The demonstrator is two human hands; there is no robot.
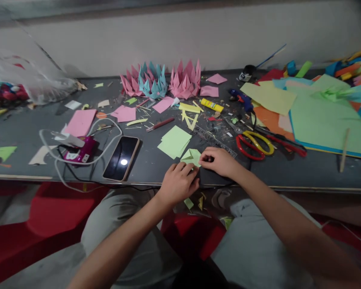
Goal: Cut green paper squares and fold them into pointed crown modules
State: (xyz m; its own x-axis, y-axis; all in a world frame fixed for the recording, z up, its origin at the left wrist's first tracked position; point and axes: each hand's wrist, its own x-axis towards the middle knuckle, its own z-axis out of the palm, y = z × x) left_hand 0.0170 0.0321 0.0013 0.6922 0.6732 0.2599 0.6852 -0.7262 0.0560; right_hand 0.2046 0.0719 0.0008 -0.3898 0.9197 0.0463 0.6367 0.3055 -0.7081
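A small light-green paper (190, 155), partly folded, lies near the table's front edge between my hands. My left hand (180, 180) rests over its near side, fingers curled and pressing on it. At its right corner my right hand (218, 161) has its thumb and forefinger drawn together on the paper's edge. The fingers hide part of the folds. Just behind sits a short stack of light-green paper squares (175, 141). A clear plastic ruler (213, 139) lies behind my right hand.
A phone (122, 158) and a purple power adapter (83, 150) with cables are on the left. Red- and yellow-handled scissors (254, 144) lie right. Behind stand pink and blue folded-paper pieces (153, 82), a glue stick (211, 105) and a blue glue gun (241, 98). Coloured sheets (327, 116) cover the far right.
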